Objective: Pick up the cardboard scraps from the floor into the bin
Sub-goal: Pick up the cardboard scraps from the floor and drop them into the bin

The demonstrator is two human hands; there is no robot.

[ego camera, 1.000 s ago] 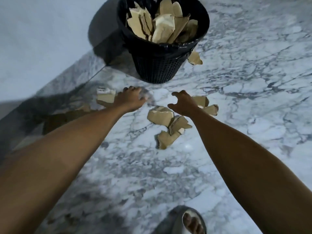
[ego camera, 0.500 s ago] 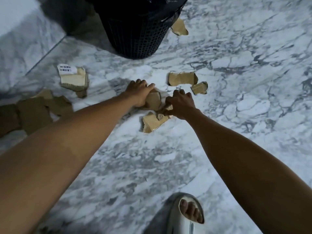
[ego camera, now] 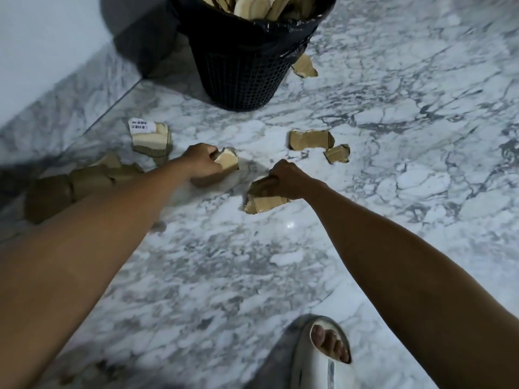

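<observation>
Both arms are down over the marble floor (ego camera: 393, 164). The left hand (ego camera: 200, 164) curls its fingers round a pale cardboard scrap (ego camera: 228, 159), gripping it just above the tiles. The right hand (ego camera: 286, 179) clamps onto a folded brown scrap (ego camera: 265, 202), whose lower edge looks to touch the floor (hard to be sure). Beyond the hands, two more scraps (ego camera: 310, 138) lie side by side, a labelled piece (ego camera: 148, 136) sits to the left, and a darker pile (ego camera: 84, 183) spreads behind the left forearm. The black mesh bin (ego camera: 241, 68) stands at the top, already stuffed with cardboard, one scrap (ego camera: 304, 67) lying against its base. A sandalled foot (ego camera: 323, 357) shows at the bottom.
</observation>
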